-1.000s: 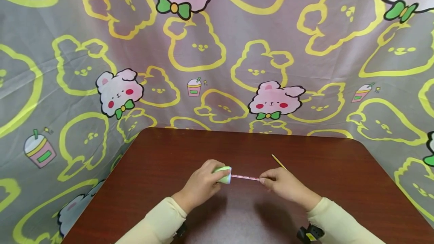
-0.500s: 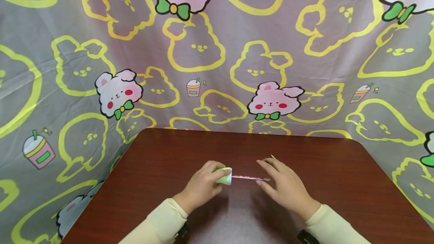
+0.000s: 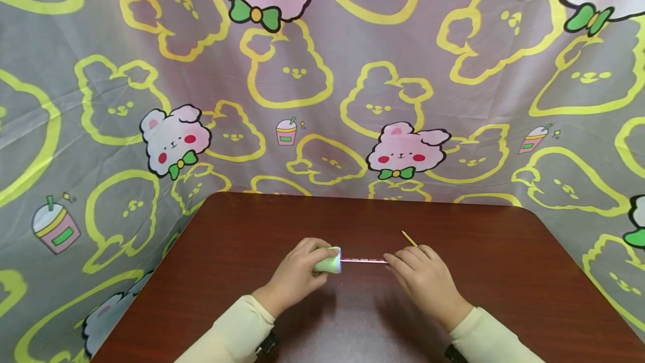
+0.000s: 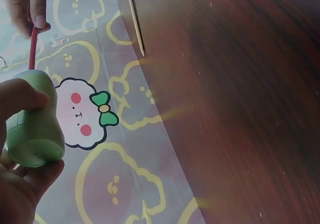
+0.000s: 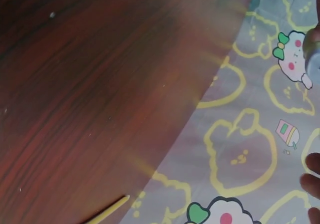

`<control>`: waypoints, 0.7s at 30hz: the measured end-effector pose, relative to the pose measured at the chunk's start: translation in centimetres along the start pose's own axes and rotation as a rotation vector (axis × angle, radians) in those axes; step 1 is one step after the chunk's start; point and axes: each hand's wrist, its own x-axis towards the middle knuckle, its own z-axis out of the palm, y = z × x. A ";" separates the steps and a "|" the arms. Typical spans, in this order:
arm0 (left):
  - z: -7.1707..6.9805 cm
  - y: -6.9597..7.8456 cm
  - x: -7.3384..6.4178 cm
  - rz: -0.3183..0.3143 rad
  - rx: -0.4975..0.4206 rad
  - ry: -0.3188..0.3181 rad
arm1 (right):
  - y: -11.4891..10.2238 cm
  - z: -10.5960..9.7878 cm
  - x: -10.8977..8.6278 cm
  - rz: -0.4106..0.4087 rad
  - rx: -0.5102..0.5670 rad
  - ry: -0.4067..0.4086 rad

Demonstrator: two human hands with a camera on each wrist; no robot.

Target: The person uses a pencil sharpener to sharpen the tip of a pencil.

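Observation:
My left hand (image 3: 294, 273) grips a pale green pencil sharpener (image 3: 330, 262), its white end facing right. A pink patterned pencil (image 3: 363, 260) sticks out of that end, lying level, its tip hidden inside. At the pencil's far end, my right hand (image 3: 425, 279) pinches it between thumb and fingertips, which cover the end. In the left wrist view the green sharpener (image 4: 35, 119) has my thumb across its side, and the pencil (image 4: 33, 49) runs up to the right hand. Only the right hand's fingertips (image 5: 312, 176) and part of the sharpener show in the right wrist view.
A yellow pencil (image 3: 409, 238) lies on the dark brown table (image 3: 282, 217) just beyond my right hand, partly hidden by it. Behind and beside the table hangs a grey cloth (image 3: 322, 111) printed with cartoon bears.
My right hand released the pink pencil's end, opened around it, then took hold of it again, turned more palm-down. The left hand and sharpener have stayed nearly still.

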 end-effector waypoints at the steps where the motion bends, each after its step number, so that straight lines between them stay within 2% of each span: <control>1: 0.0 0.0 0.0 -0.002 -0.007 -0.001 | 0.0 0.1 0.0 -0.013 -0.002 0.010; 8: -0.1 0.0 0.1 -0.007 -0.066 -0.008 | 0.3 0.4 0.1 -0.068 -0.009 0.057; 15: -0.1 0.0 0.2 -0.005 -0.115 -0.023 | 0.3 0.5 0.0 -0.073 0.004 0.090; 18: -0.1 -0.1 0.2 0.006 -0.100 -0.031 | 0.2 0.5 0.0 -0.046 0.020 0.078; 21: 0.0 -0.2 0.2 0.045 -0.048 -0.023 | 0.0 0.4 0.0 0.030 0.054 0.019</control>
